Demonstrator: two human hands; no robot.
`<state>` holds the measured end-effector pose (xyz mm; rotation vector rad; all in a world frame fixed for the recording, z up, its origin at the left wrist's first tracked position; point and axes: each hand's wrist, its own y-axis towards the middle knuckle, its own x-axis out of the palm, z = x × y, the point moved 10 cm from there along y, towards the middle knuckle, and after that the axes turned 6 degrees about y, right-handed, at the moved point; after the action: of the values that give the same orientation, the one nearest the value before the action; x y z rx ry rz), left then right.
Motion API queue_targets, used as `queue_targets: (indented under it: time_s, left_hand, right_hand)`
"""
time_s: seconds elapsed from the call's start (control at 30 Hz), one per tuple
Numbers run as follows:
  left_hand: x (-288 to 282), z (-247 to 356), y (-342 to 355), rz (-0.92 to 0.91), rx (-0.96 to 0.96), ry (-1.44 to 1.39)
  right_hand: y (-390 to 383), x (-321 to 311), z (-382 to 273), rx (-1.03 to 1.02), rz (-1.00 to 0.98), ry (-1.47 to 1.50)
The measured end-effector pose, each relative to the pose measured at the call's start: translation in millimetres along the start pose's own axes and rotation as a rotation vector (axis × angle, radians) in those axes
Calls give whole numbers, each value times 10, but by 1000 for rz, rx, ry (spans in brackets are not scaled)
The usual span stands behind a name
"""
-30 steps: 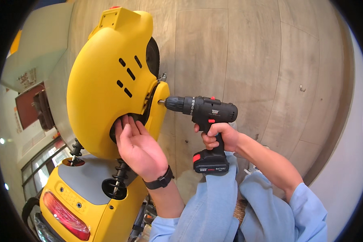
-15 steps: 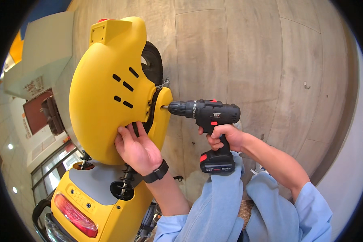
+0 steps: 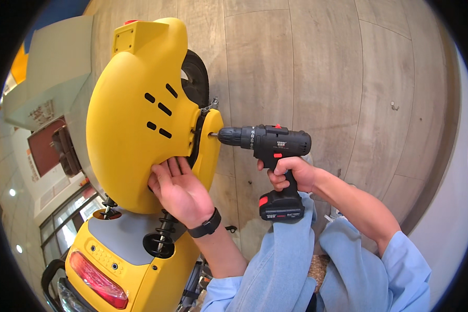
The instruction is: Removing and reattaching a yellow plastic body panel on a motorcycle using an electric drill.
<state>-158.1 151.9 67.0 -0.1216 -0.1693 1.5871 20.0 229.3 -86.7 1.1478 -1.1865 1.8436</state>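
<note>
A large rounded yellow fender with black slots fills the left of the head view. My left hand, with a black band at its wrist, grips the fender's lower edge, thumb on the yellow surface; some fingertips are hidden. Beside the fender runs a narrow yellow side cover with a hole. In my right hand is a black cordless drill with red accents, held level and pointing left. Its bit reaches the hole; the tip is hidden.
A black wheel shows behind the fender. Below it are coil springs and a yellow scooter body with a red tail light. Wood-look flooring lies to the right, bounded by a wall.
The fingers of my left hand have drawn closer together at the fender's edge. The drill has barely shifted, its bit still at the hole.
</note>
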Motion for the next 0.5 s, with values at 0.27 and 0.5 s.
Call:
queue_targets:
  time_s: [0.27,0.5]
  left_hand:
    - [151,10,-38,-3,38,135]
    - [110,15,-64,22,73,84]
  right_hand:
    - [12,-9,12,-11,-5,11]
    - [7,-4,4,-7,-4,5]
